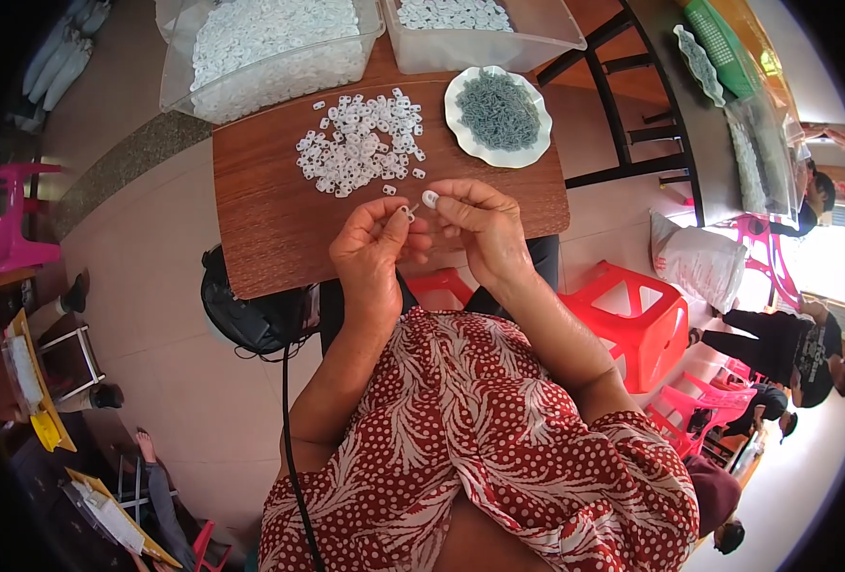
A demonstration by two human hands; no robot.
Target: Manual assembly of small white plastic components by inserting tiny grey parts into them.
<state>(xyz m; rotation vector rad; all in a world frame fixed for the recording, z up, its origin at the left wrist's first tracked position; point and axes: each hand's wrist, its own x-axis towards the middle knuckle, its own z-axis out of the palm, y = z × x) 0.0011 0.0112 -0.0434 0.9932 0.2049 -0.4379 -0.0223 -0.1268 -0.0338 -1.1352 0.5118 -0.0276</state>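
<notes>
Over the near edge of the wooden table (270,205), my two hands work close together. My left hand (370,250) pinches a small pale piece (407,214) with a thin tip sticking out toward the right; its exact kind is too small to tell. Between thumb and forefinger of my right hand (487,229) is a small white oval plastic piece (429,198). Beyond them lies a loose pile of small white two-holed plastic pieces (360,143). To its right, a scalloped white plate (460,133) bears a heap of small grey-green slender parts (501,110).
Two clear plastic bins (270,71) (484,48) full of white pieces stand at the far edge. A red stool (632,310) is to the right, a black bag (251,305) with a cable to the left. Other people (809,353) are at the far right.
</notes>
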